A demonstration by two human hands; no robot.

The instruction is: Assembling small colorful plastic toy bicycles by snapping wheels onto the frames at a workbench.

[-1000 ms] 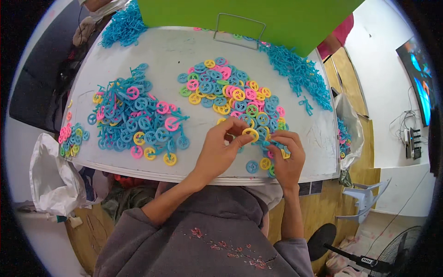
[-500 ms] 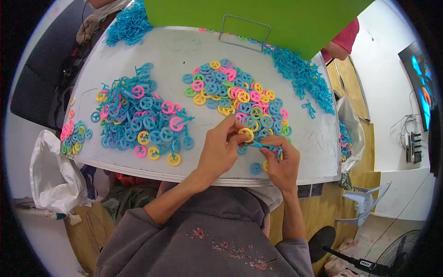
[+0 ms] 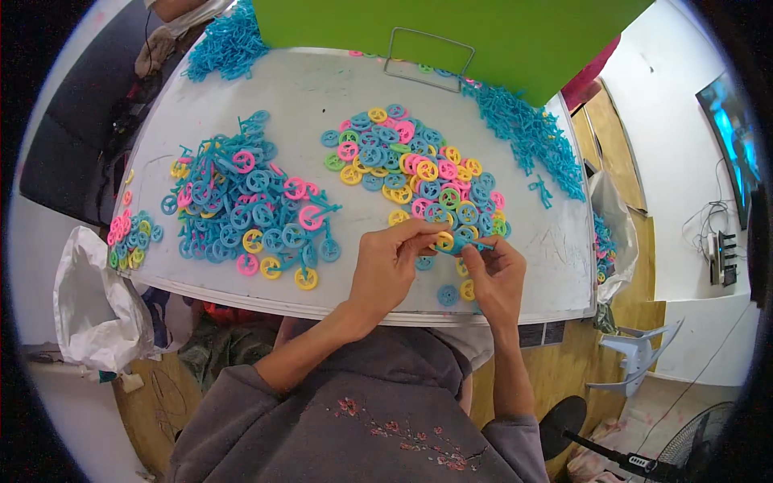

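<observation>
At the table's near edge my left hand (image 3: pixel 388 267) is closed, its thumb and fingers pinching a small yellow toy wheel (image 3: pixel 444 241). Against that wheel lies a blue plastic toy frame piece (image 3: pixel 475 244), gripped by my right hand (image 3: pixel 499 283); my fingers partly cover where the two meet. Just beyond both hands spreads a heap of loose wheels (image 3: pixel 407 157) in blue, pink, yellow and green. Farther left rises a pile of blue frames with wheels on them (image 3: pixel 233 201). A single blue wheel (image 3: pixel 448 295) lies below my fingers.
Blue frame pieces are heaped at the far right (image 3: pixel 531 133) and far left (image 3: pixel 227 44). A green panel (image 3: pixel 451 28) with a wire stand (image 3: pixel 431 80) blocks the table's back. White bags hang at the left (image 3: pixel 97 298) and right (image 3: pixel 618 225). Small wheels lie by the left edge (image 3: pixel 133 241).
My right hand has turned, and the blue frame piece now sits closer to the yellow wheel. My left hand has shifted slightly right. The person's arm at the back right has mostly gone behind the panel.
</observation>
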